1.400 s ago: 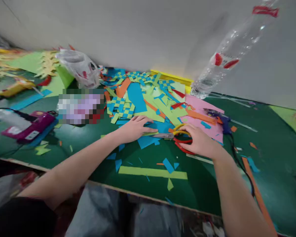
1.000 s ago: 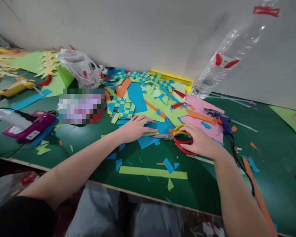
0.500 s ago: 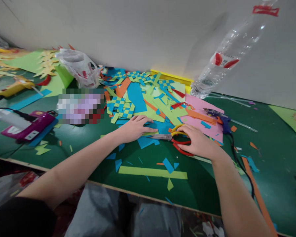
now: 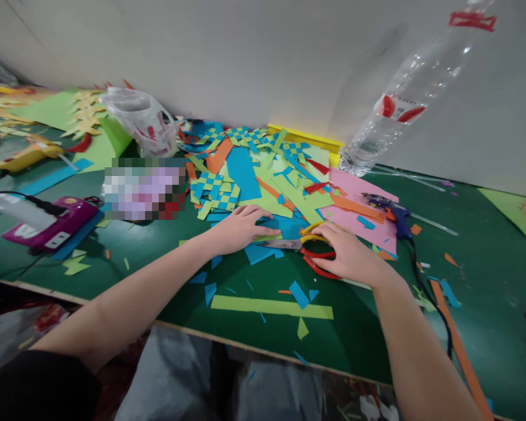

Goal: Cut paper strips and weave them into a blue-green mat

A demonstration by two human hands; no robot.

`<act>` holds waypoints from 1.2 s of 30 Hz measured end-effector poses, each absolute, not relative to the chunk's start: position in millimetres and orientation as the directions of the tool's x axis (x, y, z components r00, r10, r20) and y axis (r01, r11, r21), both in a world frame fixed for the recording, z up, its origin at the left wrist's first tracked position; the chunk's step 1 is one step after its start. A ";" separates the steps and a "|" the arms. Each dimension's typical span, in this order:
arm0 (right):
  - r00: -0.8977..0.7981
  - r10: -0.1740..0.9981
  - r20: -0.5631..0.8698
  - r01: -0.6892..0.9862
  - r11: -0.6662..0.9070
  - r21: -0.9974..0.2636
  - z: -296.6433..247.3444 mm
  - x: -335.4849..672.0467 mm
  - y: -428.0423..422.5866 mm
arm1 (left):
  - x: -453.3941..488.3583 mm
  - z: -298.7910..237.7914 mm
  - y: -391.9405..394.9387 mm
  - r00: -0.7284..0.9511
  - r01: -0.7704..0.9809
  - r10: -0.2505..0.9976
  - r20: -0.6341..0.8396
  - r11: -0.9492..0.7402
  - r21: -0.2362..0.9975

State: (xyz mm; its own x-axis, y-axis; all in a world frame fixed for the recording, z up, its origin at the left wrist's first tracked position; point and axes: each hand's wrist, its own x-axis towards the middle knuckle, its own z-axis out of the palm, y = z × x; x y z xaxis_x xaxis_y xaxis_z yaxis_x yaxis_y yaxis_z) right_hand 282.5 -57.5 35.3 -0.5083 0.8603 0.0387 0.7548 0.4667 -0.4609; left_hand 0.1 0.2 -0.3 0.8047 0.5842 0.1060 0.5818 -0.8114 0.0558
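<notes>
My right hand [image 4: 348, 251] grips a pair of scissors [image 4: 304, 244] with yellow and red handles, blades pointing left toward my other hand. My left hand [image 4: 241, 229] lies palm down on paper at the front of the scrap pile, fingers stretched out. Under and beside it are blue paper [image 4: 260, 252] and the edge of a green strip. Close to the blade tips, the blue paper shows; whether the blades touch it I cannot tell. Woven blue-and-green checkered pieces [image 4: 214, 190] lie just beyond my left hand. A long green paper strip [image 4: 272, 306] rests nearer the table's front edge.
At the right a blue glue gun [image 4: 401, 222] with a cable lies by pink paper [image 4: 377, 202]. A tall plastic bottle [image 4: 390, 117] stands by the wall. Leftward are a purple power strip [image 4: 52, 225], a yellow glue gun [image 4: 28, 155] and a plastic bag [image 4: 146, 126].
My right hand and the scissors have shifted slightly left, toward my left hand. The left hand and the papers stay where they were.
</notes>
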 end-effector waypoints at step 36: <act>-0.468 0.883 0.033 0.789 0.434 -0.435 32.2 294.4 -55.0 | -21.4 10.9 6.4 0.794 0.591 0.603 0.075 -0.795 0.140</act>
